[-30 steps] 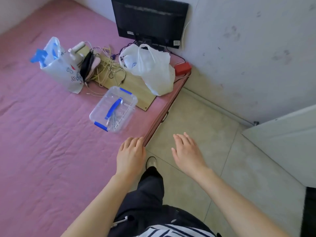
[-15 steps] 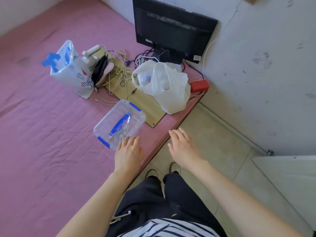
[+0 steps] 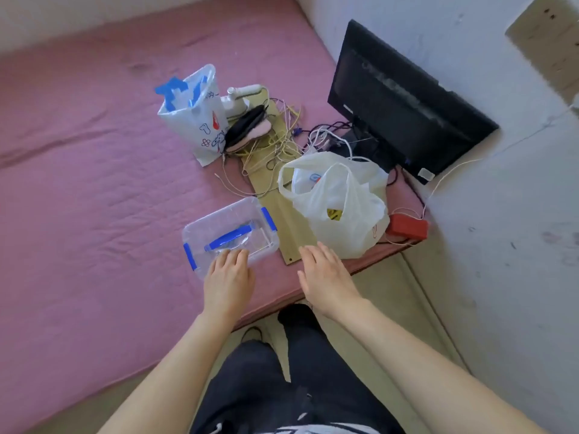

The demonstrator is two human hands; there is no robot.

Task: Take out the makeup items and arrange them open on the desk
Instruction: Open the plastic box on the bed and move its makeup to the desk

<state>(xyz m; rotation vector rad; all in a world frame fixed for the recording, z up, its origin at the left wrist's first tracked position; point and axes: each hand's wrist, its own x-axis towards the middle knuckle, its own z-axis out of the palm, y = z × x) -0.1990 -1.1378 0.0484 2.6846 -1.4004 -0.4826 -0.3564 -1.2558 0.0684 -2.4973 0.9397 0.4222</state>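
Head cam, looking down at a pink mattress with a bunch of stuff piled in the corner by the wall; the clear box with the blue handle and blue clips sits near the mattress edge, lid on, contents too blurry to make out through the plastic. Left hand is palm down with fingers straight and together, fingertips right on the near edge of the box lid, not curled around anything; right hand hovers palm down just to the right of the box, fingers straight and slightly spread, holding nothing, its fingertips close to the near end of a wood board and just short of the white bag.

The white bag sits slumped on the board, handles up, something yellow showing through; behind it a black monitor leans near the wall with a tangle of cables in front; a red block lies right of the bag at the mattress corner. Further back, a printed bag with blue handles stands upright, with a white bottle and dark insoles just beside it. Dark trousers and both bare forearms fill the bottom.
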